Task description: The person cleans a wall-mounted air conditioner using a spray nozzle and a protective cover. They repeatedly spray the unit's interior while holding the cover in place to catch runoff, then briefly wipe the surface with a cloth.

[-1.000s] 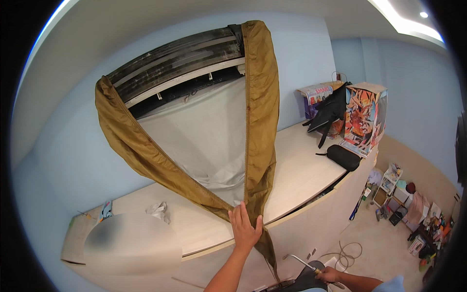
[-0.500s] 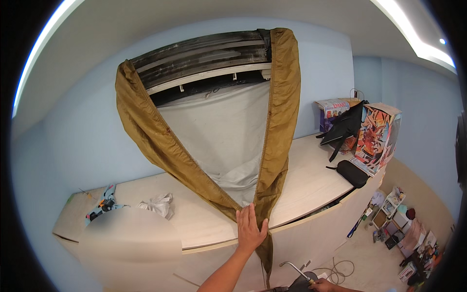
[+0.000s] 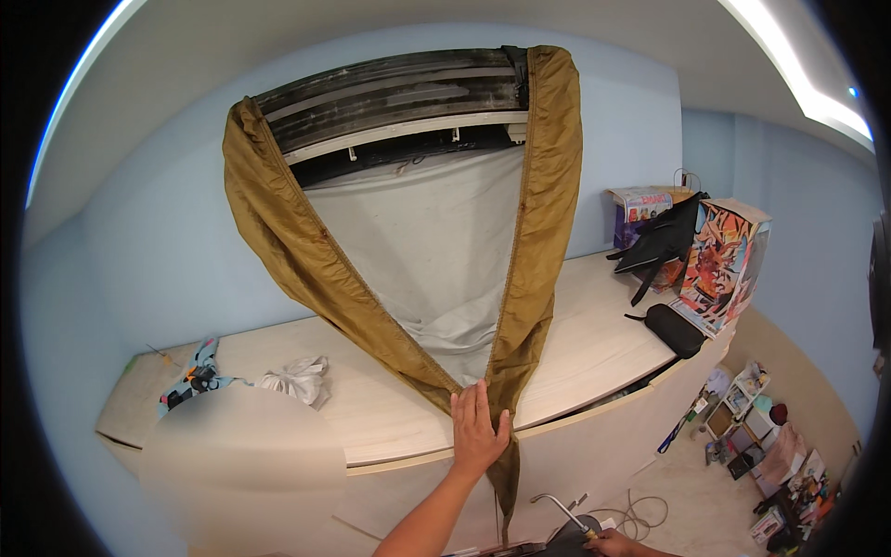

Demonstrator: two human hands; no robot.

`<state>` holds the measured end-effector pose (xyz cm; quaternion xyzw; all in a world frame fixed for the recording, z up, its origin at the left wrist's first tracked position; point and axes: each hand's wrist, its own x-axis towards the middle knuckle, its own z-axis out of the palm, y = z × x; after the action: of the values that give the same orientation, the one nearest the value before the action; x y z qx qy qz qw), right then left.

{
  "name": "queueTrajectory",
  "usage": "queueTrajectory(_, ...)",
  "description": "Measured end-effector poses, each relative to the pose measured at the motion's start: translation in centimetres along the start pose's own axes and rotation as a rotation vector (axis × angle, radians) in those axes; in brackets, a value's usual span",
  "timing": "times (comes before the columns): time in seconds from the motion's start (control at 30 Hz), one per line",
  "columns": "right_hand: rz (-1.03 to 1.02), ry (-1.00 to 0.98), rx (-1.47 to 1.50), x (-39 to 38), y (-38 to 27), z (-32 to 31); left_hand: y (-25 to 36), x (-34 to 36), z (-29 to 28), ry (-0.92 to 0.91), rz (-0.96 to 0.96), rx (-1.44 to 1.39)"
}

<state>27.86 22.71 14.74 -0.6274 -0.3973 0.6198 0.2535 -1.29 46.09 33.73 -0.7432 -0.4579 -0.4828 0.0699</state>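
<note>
A brown cleaning cover point(image 3: 548, 204) with a pale grey inner lining point(image 3: 427, 251) hangs in a funnel shape around an opened wall air conditioner point(image 3: 399, 88). Dark, grimy slats show along the unit's upper part. My left hand point(image 3: 478, 432) lies on the narrow lower end of the cover, its fingers stretched out and its thumb apart. At the bottom edge, my right hand point(image 3: 609, 543) is closed round the grip of a bent metal spray wand point(image 3: 560, 509). The wand's tip points up and left, apart from the cover. Part of the right hand is cut off by the frame.
Below the unit runs a pale cabinet top point(image 3: 594, 348). On it are a crumpled silvery bag point(image 3: 297, 379), a patterned blue cloth point(image 3: 192, 376), a black case point(image 3: 674, 331), a black bag point(image 3: 664, 232) and a colourful box point(image 3: 722, 260). A hose point(image 3: 640, 518) and clutter point(image 3: 789, 464) lie on the floor.
The view has shifted slightly. My left hand stays on the cover's lower end, and my right hand still holds the spray wand low down.
</note>
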Motion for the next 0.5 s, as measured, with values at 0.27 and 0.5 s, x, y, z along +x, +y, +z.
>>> queueTrajectory(0.27, -0.089, 0.008, -0.082, -1.6, -2.2, 0.1, -0.3, 0.0, 0.2, 0.003, 0.015, -0.019)
queueTrajectory(0.5, 0.153, -0.080, 0.001, 1.5, 1.2, -1.1, 0.0, 0.3, 0.0, 0.013, 0.014, 0.021)
